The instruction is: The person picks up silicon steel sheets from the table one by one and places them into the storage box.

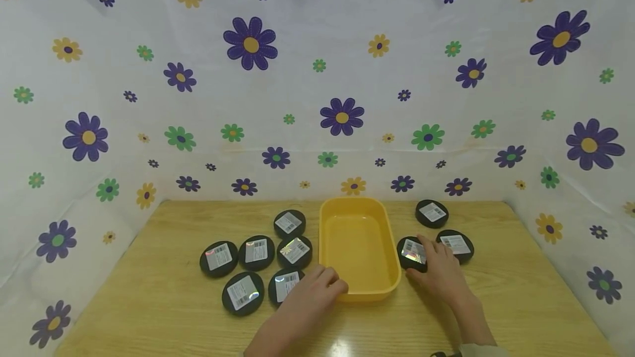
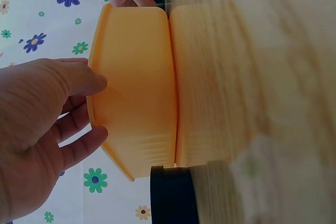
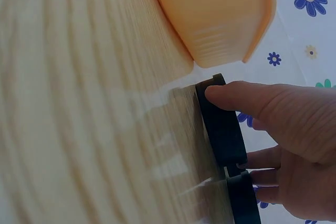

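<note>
The right hand has its thumb and fingers bent around the sides of a round black case, low and flat, with a white barcode label on top that throws a rainbow glare; it sits on the wood-grain table just right of a yellow tub. That tub is rectangular, glossy and smooth, with rounded corners and a flared rim. The left hand grips this rim near the front-left corner, fingers curled. Similar labelled black cases lie on both sides.
</note>
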Demonstrator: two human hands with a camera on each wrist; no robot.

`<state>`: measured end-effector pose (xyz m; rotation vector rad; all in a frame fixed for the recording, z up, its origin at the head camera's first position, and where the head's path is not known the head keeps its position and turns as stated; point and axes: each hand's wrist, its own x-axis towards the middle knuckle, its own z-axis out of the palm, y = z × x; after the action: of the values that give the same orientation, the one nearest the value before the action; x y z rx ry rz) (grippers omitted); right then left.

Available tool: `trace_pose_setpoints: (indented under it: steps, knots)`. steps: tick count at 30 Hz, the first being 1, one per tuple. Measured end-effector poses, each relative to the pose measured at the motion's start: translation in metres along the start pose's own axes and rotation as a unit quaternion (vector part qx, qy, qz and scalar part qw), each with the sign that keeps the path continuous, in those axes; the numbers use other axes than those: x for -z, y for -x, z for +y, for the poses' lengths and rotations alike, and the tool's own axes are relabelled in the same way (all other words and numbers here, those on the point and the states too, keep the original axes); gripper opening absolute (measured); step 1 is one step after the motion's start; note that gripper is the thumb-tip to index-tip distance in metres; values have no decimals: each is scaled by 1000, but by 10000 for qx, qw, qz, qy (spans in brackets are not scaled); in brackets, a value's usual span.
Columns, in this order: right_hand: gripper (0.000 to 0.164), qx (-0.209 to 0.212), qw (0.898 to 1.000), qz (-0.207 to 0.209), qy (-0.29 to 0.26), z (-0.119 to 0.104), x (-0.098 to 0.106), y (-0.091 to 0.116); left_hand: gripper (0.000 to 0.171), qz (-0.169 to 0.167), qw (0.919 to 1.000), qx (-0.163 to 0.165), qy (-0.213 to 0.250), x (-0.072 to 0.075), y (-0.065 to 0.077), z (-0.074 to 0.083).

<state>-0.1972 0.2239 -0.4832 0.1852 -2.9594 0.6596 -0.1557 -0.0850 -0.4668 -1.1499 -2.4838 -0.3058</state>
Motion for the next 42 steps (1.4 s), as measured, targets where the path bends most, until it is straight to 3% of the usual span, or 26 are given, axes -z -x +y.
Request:
trace_pose_setpoints:
  steps: [20, 27, 34, 42]
  knots:
    - [91, -263, 9992, -9, -305, 1, 0, -6, 22, 124, 9999, -98, -29, -1, 0, 0]
    - [93, -437, 9981, -59, -424, -2, 2, -7, 22, 83, 9997, 0, 231, -1, 1, 0]
    - [92, -625, 9956, 73, -695, -2, 3, -6, 22, 42, 9959, 161, 888, -4, 2, 0]
    - [92, -629, 9913, 459, -1061, -2, 9, -8, 24, 195, 9970, 142, 741, -5, 1, 0]
